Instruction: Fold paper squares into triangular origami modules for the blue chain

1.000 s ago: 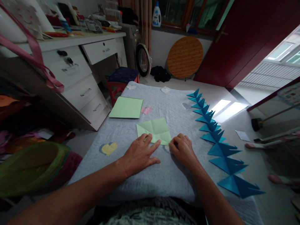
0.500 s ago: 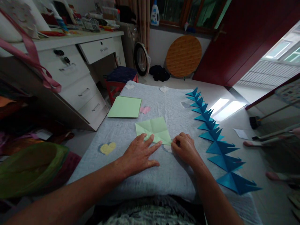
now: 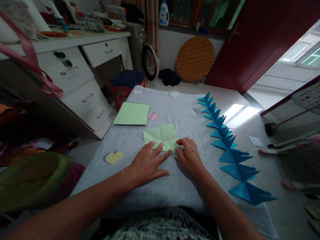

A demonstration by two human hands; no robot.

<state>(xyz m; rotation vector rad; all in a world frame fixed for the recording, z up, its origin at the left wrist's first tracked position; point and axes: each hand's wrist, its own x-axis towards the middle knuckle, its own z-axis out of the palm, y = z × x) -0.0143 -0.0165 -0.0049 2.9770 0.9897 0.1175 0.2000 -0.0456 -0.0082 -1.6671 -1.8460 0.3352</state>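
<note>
A light green sheet of origami paper (image 3: 162, 133) with crossing crease lines lies on the cloth-covered table in front of me. My left hand (image 3: 150, 164) rests with fingers spread, its fingertips pressing on the sheet's near edge. At the sheet's near right corner, my right hand (image 3: 189, 155) has its thumb and forefinger closed on the paper; the corner is partly hidden under the fingers. Farther off to the left lies a stack of light green paper (image 3: 132, 113). Folded blue paper cranes (image 3: 234, 155) stand in a long nested row along the right side.
The grey-blue tablecloth (image 3: 140, 196) carries heart patches. A white drawer desk (image 3: 82, 86) stands at the left, with a red stool (image 3: 128, 81) beside it. A green mesh basket (image 3: 32, 180) sits at lower left. The table's right edge runs just beyond the cranes.
My right hand has moved left from beside the paper's right corner onto it, its fingers now over the near right edge. The left hand stays on the near edge. The view has shifted slightly.
</note>
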